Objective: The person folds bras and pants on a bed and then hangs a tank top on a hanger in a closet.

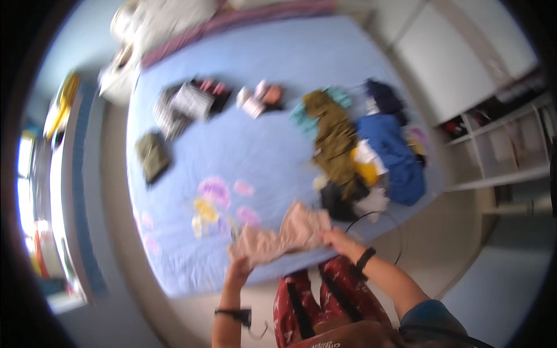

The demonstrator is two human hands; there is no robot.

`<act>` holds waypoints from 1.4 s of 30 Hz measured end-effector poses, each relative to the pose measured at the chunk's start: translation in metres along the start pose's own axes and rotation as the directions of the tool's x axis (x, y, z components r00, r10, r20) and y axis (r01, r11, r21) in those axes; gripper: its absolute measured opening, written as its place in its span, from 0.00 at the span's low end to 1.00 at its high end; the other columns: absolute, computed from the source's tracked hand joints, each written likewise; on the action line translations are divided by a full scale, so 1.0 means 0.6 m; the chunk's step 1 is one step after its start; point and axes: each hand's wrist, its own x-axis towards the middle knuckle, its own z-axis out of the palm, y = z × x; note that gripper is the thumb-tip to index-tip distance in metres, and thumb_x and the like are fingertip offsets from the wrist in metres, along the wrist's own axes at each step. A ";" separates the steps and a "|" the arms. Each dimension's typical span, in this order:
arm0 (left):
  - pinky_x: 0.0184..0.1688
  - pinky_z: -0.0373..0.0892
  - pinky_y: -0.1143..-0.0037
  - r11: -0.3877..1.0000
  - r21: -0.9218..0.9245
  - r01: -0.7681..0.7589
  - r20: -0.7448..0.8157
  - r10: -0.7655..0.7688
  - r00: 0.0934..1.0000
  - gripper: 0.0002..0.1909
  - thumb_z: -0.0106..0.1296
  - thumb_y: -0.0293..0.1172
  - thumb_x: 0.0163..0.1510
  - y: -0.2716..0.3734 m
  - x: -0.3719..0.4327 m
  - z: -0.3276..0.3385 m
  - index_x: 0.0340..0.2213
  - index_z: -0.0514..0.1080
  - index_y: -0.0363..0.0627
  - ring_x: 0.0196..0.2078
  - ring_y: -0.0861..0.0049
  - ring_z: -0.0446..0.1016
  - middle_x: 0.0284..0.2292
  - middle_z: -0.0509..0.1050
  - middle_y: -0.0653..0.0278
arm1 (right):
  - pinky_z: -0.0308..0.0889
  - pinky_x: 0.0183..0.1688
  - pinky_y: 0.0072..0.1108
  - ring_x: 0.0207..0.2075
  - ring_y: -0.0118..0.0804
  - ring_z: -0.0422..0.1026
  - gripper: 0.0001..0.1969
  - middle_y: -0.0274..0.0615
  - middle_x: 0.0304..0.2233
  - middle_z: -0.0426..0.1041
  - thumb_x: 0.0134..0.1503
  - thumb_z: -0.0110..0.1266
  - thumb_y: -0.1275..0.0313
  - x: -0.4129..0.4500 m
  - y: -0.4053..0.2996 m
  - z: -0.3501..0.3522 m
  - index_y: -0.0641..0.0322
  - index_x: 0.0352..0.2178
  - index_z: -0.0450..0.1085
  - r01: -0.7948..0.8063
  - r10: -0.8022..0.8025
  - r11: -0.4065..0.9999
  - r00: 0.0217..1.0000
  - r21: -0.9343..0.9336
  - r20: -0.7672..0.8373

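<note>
A beige-pink bra point(283, 237) is stretched sideways at the near edge of the bed, its two cups facing away from me. My left hand point(238, 269) grips its left end, and my right hand point(335, 240) pinches the right end. Just beyond my right hand lies a black garment point(337, 202), part of a loose heap. An olive-brown garment point(333, 135) and a blue garment point(391, 156) make up much of that heap. The picture is blurred, so exact finger positions are hard to make out.
A bed with a light blue floral sheet point(226, 152) spreads before me. On it sit a folded olive bundle point(152, 156), striped folded clothes point(191, 102) and several small rolled items point(256, 100). Open shelving point(474, 156) stands right; a window ledge point(65, 195) runs left. A thin black cable point(370, 213) loops near my right arm.
</note>
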 end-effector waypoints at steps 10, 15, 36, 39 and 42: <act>0.37 0.69 0.70 0.950 0.256 0.180 0.253 -0.246 0.936 0.17 0.45 0.30 0.51 -0.123 -0.184 0.294 0.43 0.62 0.41 0.38 0.68 0.69 0.37 0.69 0.60 | 0.67 0.32 0.23 0.31 0.30 0.67 0.12 0.34 0.30 0.68 0.48 0.54 0.70 -0.410 -0.010 -0.220 0.59 0.35 0.65 0.057 -0.022 0.883 0.996 0.465 -0.082; 0.38 0.68 0.68 0.895 0.430 0.120 0.424 -0.317 0.848 0.19 0.44 0.35 0.52 -0.295 -0.198 0.488 0.44 0.60 0.42 0.38 0.66 0.68 0.40 0.68 0.57 | 0.68 0.42 0.34 0.38 0.37 0.68 0.16 0.41 0.36 0.66 0.50 0.49 0.74 -0.614 0.021 -0.391 0.64 0.41 0.60 0.367 -0.243 0.740 0.927 0.564 -0.286; 0.43 0.66 0.73 0.812 0.583 -0.016 0.678 -0.476 0.560 0.18 0.43 0.23 0.48 -0.694 -0.221 1.317 0.43 0.61 0.36 0.40 0.69 0.69 0.38 0.69 0.58 | 0.67 0.39 0.27 0.36 0.35 0.69 0.14 0.39 0.32 0.68 0.49 0.49 0.74 -0.933 -0.219 -1.033 0.68 0.38 0.62 0.842 -0.541 0.401 0.536 0.361 -0.648; 0.41 0.67 0.75 0.800 0.592 -0.093 0.723 -0.477 0.499 0.15 0.43 0.24 0.48 -0.732 -0.264 1.506 0.40 0.63 0.34 0.38 0.71 0.70 0.35 0.70 0.59 | 0.66 0.40 0.30 0.37 0.37 0.69 0.14 0.39 0.33 0.69 0.50 0.48 0.73 -0.953 -0.279 -1.168 0.67 0.38 0.63 0.884 -0.608 0.467 0.326 0.006 -0.724; 0.40 0.68 0.76 0.772 0.610 -0.180 0.755 -0.497 0.428 0.14 0.43 0.25 0.49 -0.757 -0.241 1.674 0.39 0.64 0.35 0.38 0.72 0.70 0.34 0.71 0.59 | 0.65 0.42 0.37 0.40 0.41 0.67 0.15 0.41 0.38 0.67 0.52 0.46 0.71 -1.026 -0.404 -1.208 0.66 0.41 0.61 0.939 -0.595 0.241 0.343 0.246 -0.727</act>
